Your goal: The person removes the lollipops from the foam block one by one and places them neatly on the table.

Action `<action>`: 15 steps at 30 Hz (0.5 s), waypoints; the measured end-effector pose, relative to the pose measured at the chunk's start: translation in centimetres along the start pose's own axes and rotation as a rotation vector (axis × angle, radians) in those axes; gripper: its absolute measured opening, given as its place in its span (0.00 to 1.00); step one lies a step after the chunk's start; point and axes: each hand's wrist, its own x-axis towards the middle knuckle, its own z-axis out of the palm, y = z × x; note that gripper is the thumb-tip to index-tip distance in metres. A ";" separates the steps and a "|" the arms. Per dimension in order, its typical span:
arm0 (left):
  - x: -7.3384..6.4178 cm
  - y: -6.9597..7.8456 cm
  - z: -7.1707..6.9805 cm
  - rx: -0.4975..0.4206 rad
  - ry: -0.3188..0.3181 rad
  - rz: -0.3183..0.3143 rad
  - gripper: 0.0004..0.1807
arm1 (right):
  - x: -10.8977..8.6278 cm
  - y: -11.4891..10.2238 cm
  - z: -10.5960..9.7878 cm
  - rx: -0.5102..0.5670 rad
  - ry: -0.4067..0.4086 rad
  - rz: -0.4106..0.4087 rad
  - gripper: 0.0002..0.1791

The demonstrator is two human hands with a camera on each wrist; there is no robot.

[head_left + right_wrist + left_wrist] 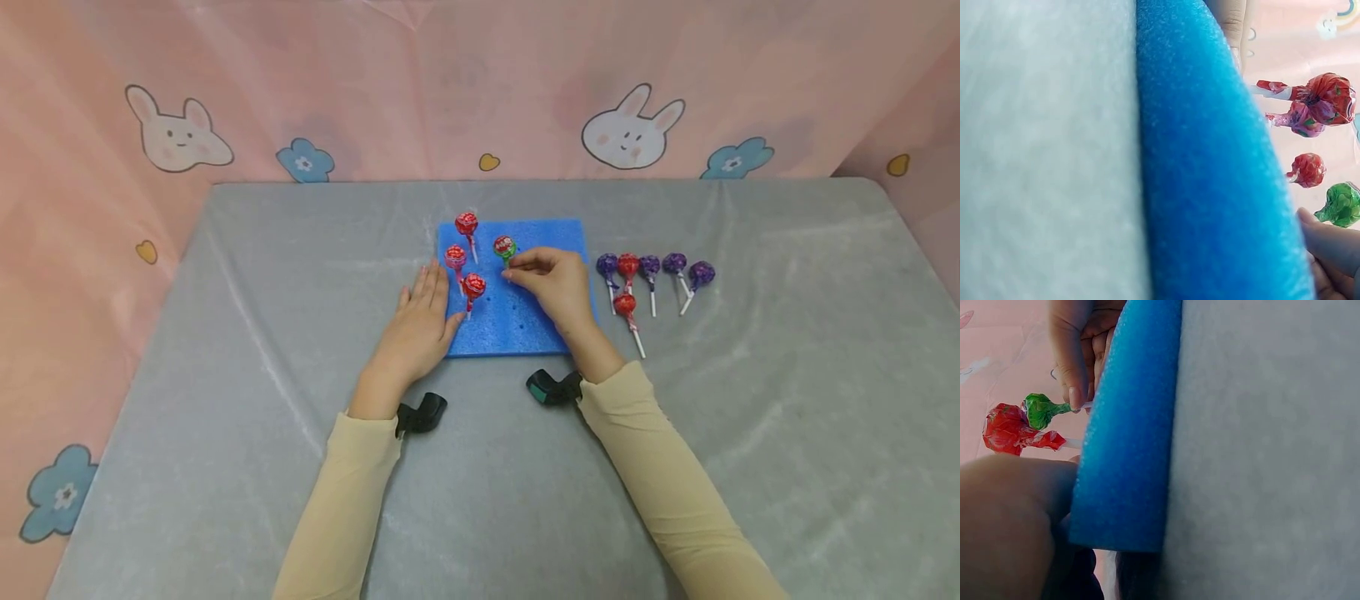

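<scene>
A blue foam block [543, 329] lies on the table with small holes in its top. My right hand [557, 287] pinches the stick of a green-and-red lollipop [504, 247] upright over the block; in the left wrist view the stick [1087, 405] meets the foam's edge line, so whether it is in a hole I cannot tell. Flat along the block's left side rests my left hand [416, 329], fingers straight, thumb on the near left corner. Three lollipops stand in the block's left part: a red one [466, 223], a pink-red one [455, 257] and another red one [473, 287].
Right of the block lie several loose lollipops, purple ones [701, 274] and red ones [625, 303], sticks toward me. A grey cloth [787, 417] covers the table. Behind it hangs a pink curtain [405, 100] with rabbit prints. Black wrist devices [423, 412] sit at both cuffs.
</scene>
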 end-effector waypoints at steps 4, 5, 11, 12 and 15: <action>0.0 0.0 0.0 0.003 0.000 0.001 0.36 | 0.1 0.1 0.1 0.007 0.008 0.003 0.08; 0.0 -0.1 0.0 0.003 0.001 0.001 0.36 | 0.1 0.1 0.1 0.016 0.010 0.005 0.08; -0.1 -0.1 0.0 -0.002 0.007 0.005 0.36 | 0.1 0.0 0.0 0.138 0.034 0.033 0.08; -0.1 -0.1 0.0 -0.002 0.008 0.005 0.36 | 0.2 0.0 0.0 0.159 0.038 0.037 0.09; -0.1 0.0 0.0 0.002 0.006 0.006 0.36 | 0.1 0.0 -0.1 0.206 0.039 0.048 0.09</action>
